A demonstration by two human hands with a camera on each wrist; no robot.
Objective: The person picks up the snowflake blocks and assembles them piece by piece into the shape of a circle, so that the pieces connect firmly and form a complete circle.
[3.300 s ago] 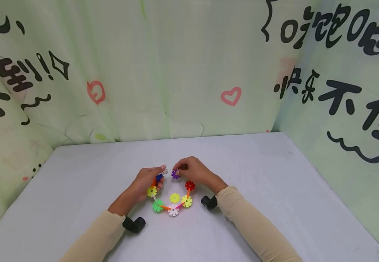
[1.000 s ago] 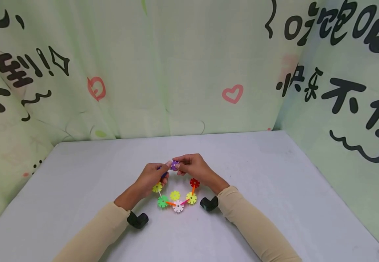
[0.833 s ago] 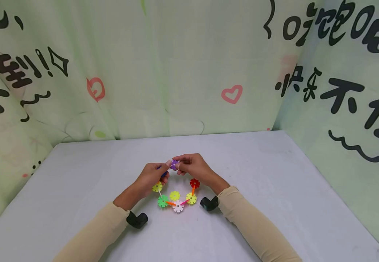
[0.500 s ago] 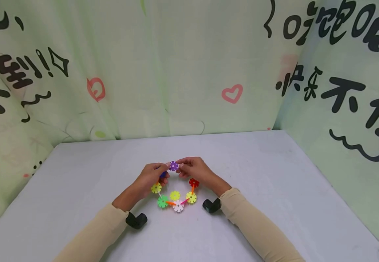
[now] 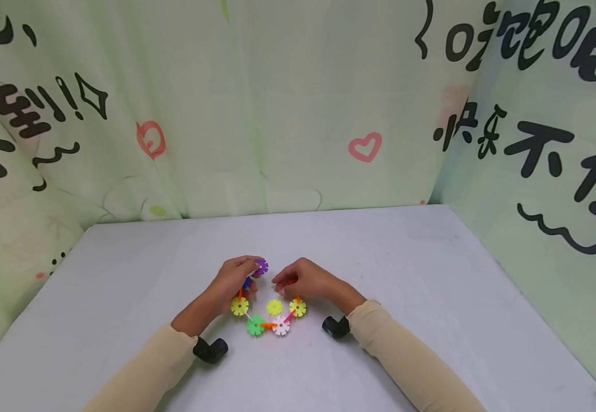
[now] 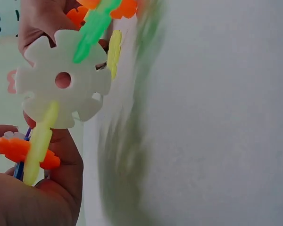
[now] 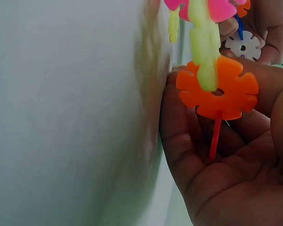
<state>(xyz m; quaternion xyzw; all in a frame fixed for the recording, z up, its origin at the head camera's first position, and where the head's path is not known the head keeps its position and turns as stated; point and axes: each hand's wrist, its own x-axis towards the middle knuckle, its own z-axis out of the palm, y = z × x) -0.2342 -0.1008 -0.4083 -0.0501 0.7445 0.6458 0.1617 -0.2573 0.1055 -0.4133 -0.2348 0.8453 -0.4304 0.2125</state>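
Note:
A curved chain of notched plastic snowflake discs runs between my hands. My left hand (image 5: pixel 233 280) holds its left end, where the purple disc (image 5: pixel 263 266) sticks out past the fingertips and the blue disc (image 5: pixel 247 282) is half covered. My right hand (image 5: pixel 305 277) curls round the red disc (image 7: pixel 216 136) at the other end, joined to an orange disc (image 7: pixel 240 87). Between them hang a yellow disc (image 5: pixel 240 306), a green disc (image 5: pixel 255 325), a white disc (image 5: pixel 280 326) and another yellow disc (image 5: pixel 298 308), linked by discs seen edge-on.
A separate yellow disc (image 5: pixel 274 307) shows inside the curve of the chain. White cloth covers the table (image 5: pixel 406 269). Printed curtains (image 5: pixel 298 114) stand behind it and along the sides. Black wrist cameras are strapped to both sleeves.
The right hand has left the purple disc and moved down to the red disc, which it now holds. The left hand has shifted left and slightly down with the purple disc.

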